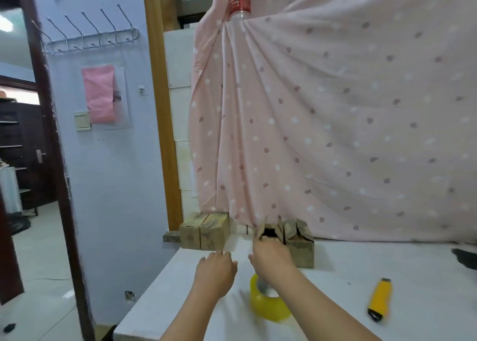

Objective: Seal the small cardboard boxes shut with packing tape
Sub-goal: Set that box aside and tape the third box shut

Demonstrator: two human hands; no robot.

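Note:
Two shut cardboard boxes (pixel 204 231) stand side by side at the table's far left corner. An open-topped box (pixel 268 231) with raised flaps stands to their right, against another box (pixel 300 242) whose flaps are loosely folded. My right hand (pixel 273 254) reaches to the open box; its fingers touch the near wall and the thumb is spread to the left. My left hand (pixel 215 268) hovers open over the table between the two pairs of boxes, holding nothing. A roll of yellow packing tape (pixel 268 306) lies under my right forearm.
A yellow utility knife (pixel 379 299) lies on the white table (pixel 361 263) to the right. A pink dotted cloth (pixel 335 121) hangs behind the boxes. A dark object (pixel 467 258) sits at the right edge. The table's left edge drops to the floor beside a doorway.

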